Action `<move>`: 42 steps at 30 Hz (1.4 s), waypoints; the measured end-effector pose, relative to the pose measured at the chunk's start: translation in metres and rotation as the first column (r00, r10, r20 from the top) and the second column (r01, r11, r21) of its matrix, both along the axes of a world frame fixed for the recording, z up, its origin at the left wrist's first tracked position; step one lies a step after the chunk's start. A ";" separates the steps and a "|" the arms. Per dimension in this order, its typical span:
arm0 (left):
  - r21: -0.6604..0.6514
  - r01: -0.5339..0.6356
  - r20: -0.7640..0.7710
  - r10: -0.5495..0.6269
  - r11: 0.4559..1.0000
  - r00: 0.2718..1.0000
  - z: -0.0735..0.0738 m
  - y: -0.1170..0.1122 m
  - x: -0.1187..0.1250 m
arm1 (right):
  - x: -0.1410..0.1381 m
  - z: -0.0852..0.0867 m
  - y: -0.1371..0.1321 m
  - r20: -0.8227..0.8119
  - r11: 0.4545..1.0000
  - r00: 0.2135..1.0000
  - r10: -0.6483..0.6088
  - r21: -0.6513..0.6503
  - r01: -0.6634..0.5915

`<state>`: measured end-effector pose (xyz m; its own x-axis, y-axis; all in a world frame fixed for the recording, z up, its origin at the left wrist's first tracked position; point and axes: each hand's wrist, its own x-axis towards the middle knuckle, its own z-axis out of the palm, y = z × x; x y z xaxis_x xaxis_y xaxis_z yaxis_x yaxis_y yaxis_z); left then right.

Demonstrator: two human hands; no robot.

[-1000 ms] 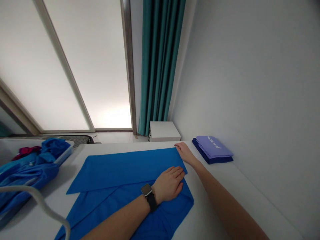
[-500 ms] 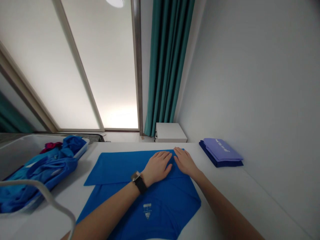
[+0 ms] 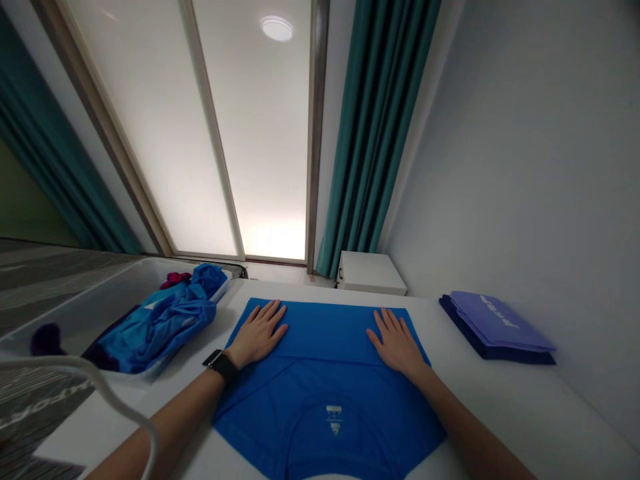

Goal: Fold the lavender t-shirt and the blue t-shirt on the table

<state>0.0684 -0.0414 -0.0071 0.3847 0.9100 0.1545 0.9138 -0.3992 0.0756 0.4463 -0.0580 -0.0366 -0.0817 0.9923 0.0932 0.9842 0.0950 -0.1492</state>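
Blue shirt [image 3: 325, 427] lies flat on a white table [image 3: 505, 413], top edge folded over, collar arc and small printed label toward the person in the head view; left hand [image 3: 257, 333], wristwatch [image 3: 220, 365] on its wrist, and right hand [image 3: 397, 343] press open-palmed on the fold, well apart, gripping nothing. Looks like the smoothing step of a fold, and the flared sides seem to call for turning in next. Blue clothes [image 3: 160, 327] sit in a white plastic tub [image 3: 90, 310] left of the shirt, a folded purple stack [image 3: 495, 330] to its right.
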 end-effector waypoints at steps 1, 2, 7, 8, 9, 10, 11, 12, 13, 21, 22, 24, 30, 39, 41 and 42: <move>-0.002 0.007 0.000 -0.007 1.000 1.000 0.000 0.002 -0.001 | 0.001 -0.001 0.000 -0.002 1.000 1.000 -0.002 0.001 0.002; -0.007 0.016 -0.001 -0.016 1.000 1.000 0.001 0.004 -0.001 | 0.001 -0.002 0.001 -0.002 1.000 1.000 -0.004 0.002 0.004; -0.003 0.073 0.008 -0.073 0.997 0.997 0.004 0.014 -0.003 | 0.002 -0.002 0.001 0.017 1.000 1.000 -0.026 0.006 0.026; 0.005 0.075 0.016 -0.075 0.997 0.997 0.005 0.015 -0.003 | 0.002 -0.001 0.001 0.023 1.000 0.999 -0.028 -0.002 0.028; 0.013 0.071 0.021 -0.072 0.997 0.997 0.005 0.014 -0.003 | 0.001 0.000 0.001 0.028 1.000 0.999 -0.028 -0.013 0.029; 0.020 0.060 0.023 -0.060 0.998 0.998 0.005 0.013 -0.003 | 0.001 0.002 0.001 0.032 0.999 0.999 -0.028 -0.023 0.029; 0.022 0.041 0.019 -0.041 0.999 0.999 0.005 0.012 -0.002 | 0.001 0.003 0.001 0.034 0.999 0.999 -0.027 -0.030 0.028; 0.020 0.014 0.013 -0.014 1.000 1.000 0.005 0.009 -0.001 | 0.001 0.003 0.001 0.034 0.999 0.999 -0.023 -0.031 0.024; 0.014 -0.019 0.006 0.019 1.000 1.000 0.005 0.006 0.000 | 0.001 0.003 0.001 0.033 0.999 0.999 -0.019 -0.027 0.020; 0.009 -0.045 0.009 0.045 0.999 0.999 -0.006 -0.013 0.005 | 0.020 -0.003 -0.008 0.080 0.999 0.997 0.008 -0.038 -0.005; 0.018 -0.036 0.012 0.036 0.999 0.999 -0.008 -0.013 0.004 | 0.021 -0.002 -0.008 0.090 0.999 0.996 0.017 -0.042 -0.013; 0.033 -0.021 0.023 0.020 0.999 1.000 -0.010 -0.011 0.003 | 0.023 0.001 -0.008 0.101 0.998 0.994 0.033 -0.049 -0.029; 0.037 -0.017 -0.007 0.018 0.999 1.000 -0.009 -0.009 0.003 | 0.024 0.006 -0.002 0.086 0.997 0.994 0.070 -0.039 -0.067; 0.049 -0.006 0.001 0.006 0.999 1.000 -0.011 -0.007 0.002 | 0.017 0.007 -0.017 0.038 0.990 0.990 0.137 0.024 -0.138; 0.050 -0.001 0.003 0.001 0.999 1.000 -0.012 -0.007 0.002 | 0.011 0.008 -0.020 0.046 0.989 0.989 0.144 0.018 -0.145; 0.051 -0.001 0.003 0.001 0.999 1.000 -0.013 -0.007 0.001 | 0.009 0.008 -0.021 0.050 0.990 0.989 0.141 0.015 -0.142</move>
<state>0.0698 -0.0484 -0.0197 0.3836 0.9012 0.2018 0.9138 -0.4019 0.0579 0.4552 -0.0792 -0.0288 -0.2260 0.9686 0.1036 0.9668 0.2361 -0.0980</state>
